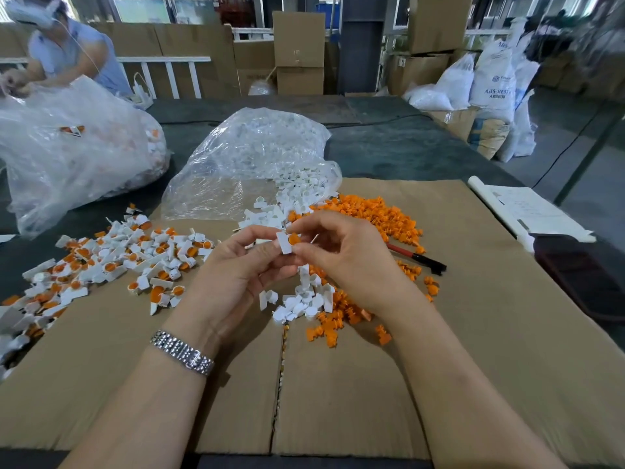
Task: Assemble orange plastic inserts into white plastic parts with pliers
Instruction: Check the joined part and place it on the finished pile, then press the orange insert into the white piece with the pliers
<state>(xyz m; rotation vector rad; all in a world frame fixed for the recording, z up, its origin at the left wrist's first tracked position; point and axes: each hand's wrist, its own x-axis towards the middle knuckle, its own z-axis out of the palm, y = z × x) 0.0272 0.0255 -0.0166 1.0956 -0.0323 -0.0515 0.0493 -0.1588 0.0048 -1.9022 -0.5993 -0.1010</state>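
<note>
My left hand (pixel 236 265) pinches a small white plastic part (pixel 283 242) above the cardboard. My right hand (pixel 341 248) pinches an orange insert (pixel 294 238) that sits against that white part. Loose white parts (pixel 304 299) lie under my hands, and more spill from a clear bag (pixel 250 157) behind them. Loose orange inserts (pixel 375 214) are heaped to the right, with a few (pixel 333 328) nearer to me. Assembled white-and-orange pieces (pixel 111 262) are spread out on the left. The pliers (pixel 419 258), red and black, lie on the cardboard to the right of my right hand, untouched.
A flat cardboard sheet (pixel 473 333) covers the dark table. A large clear bag (pixel 67 154) stands at the far left, handled by another person (pixel 67 52). Papers (pixel 527 211) and a dark object (pixel 581 275) lie at the right edge. Boxes and white sacks stand behind.
</note>
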